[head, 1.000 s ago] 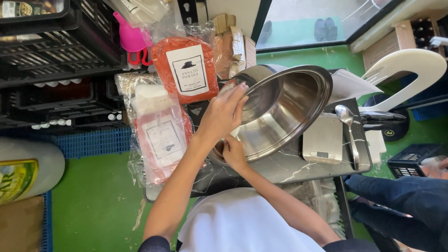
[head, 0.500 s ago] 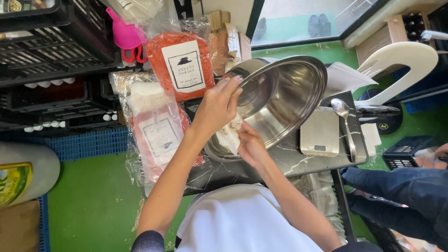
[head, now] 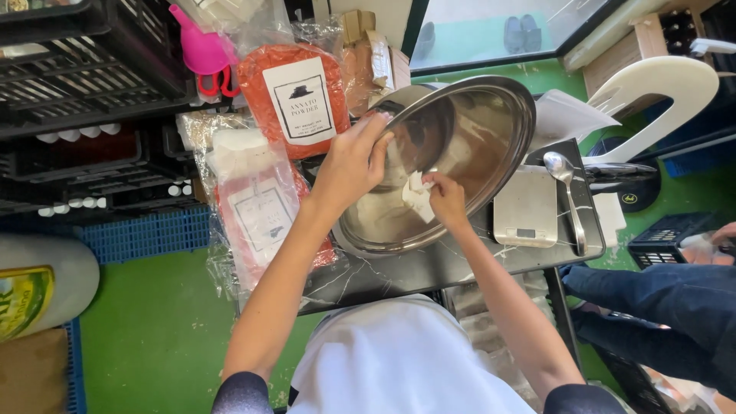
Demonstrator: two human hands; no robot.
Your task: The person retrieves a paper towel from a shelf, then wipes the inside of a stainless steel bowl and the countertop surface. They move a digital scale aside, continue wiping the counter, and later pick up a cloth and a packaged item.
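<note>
Steel bowl [head: 452, 146], centre frame, gripped tilted at rim by left hand [head: 354, 165]; white wipe [head: 418, 196] pinched in right hand [head: 445, 198]; best pressed flat, swept rimward

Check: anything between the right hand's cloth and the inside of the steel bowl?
Nothing visible. The right hand presses the white cloth straight onto the inner wall of the steel bowl, which the left hand tilts by its rim.

Left hand [head: 354, 165] tilts steel bowl [head: 491, 126]; right hand [head: 447, 198] presses white cloth [head: 418, 201] inside.
</note>
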